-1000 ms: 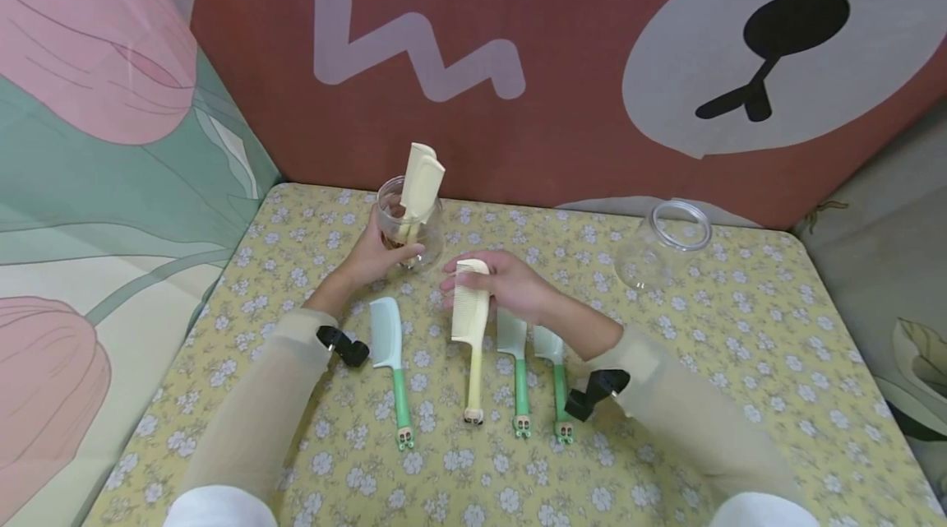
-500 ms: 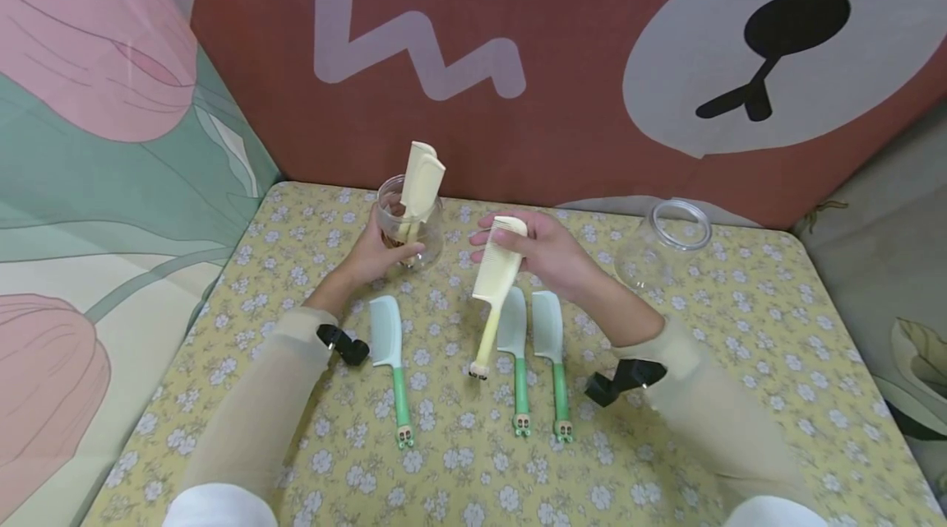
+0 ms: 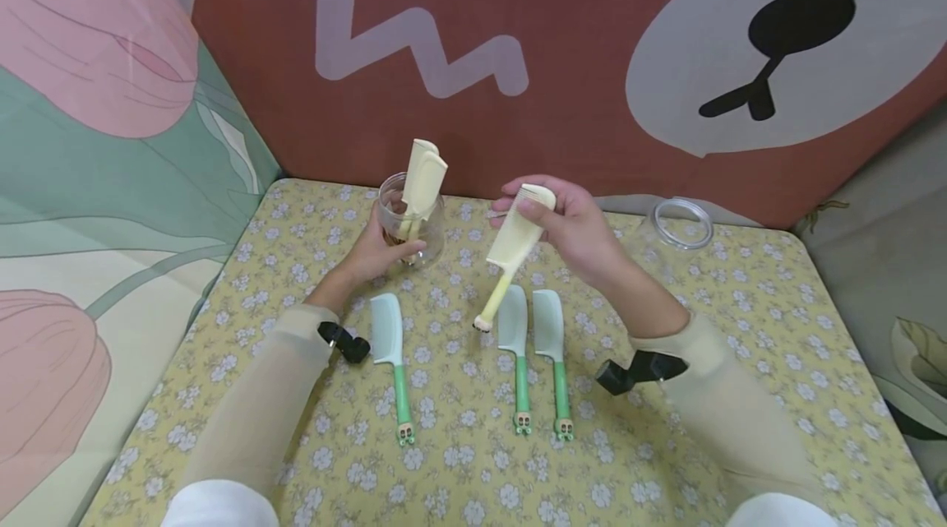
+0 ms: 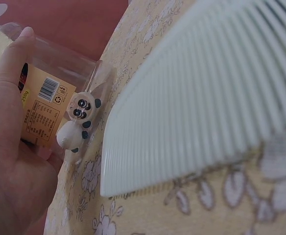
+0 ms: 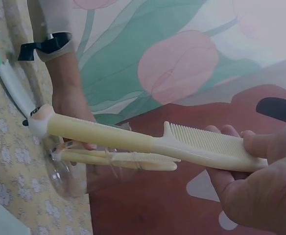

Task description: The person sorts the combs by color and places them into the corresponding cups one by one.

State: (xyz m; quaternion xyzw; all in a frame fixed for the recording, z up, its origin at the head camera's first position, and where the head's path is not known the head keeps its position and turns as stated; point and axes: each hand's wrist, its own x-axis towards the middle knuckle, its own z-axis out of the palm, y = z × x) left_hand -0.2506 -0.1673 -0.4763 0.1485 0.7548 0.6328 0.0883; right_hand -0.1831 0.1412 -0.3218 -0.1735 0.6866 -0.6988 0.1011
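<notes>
My left hand (image 3: 377, 250) grips a clear plastic jar (image 3: 431, 246) at the back left of the table. Two cream combs (image 3: 425, 186) stand in that jar, heads up; in the left wrist view a panda figure (image 4: 83, 108) on a handle end shows through its wall, beside a printed label (image 4: 45, 105). Between thumb and fingers, my right hand (image 3: 573, 227) pinches the toothed head of another cream comb (image 3: 514, 235). Its yellow handle slants down to the left, above the table. In the right wrist view, the handle end (image 5: 40, 121) points toward the left arm.
A pale comb with a green handle (image 3: 388, 330) lies in front of the left hand. Two similar ones, a middle comb (image 3: 514, 321) and a right comb (image 3: 548, 325), lie side by side. A second clear jar (image 3: 682, 224) stands at the back right. Printed cloth (image 3: 562, 99) backs the table.
My right hand has lifted the cream comb off the table and carried it up, back and slightly right, its handle tilting left. The left hand and its jar have stayed put.
</notes>
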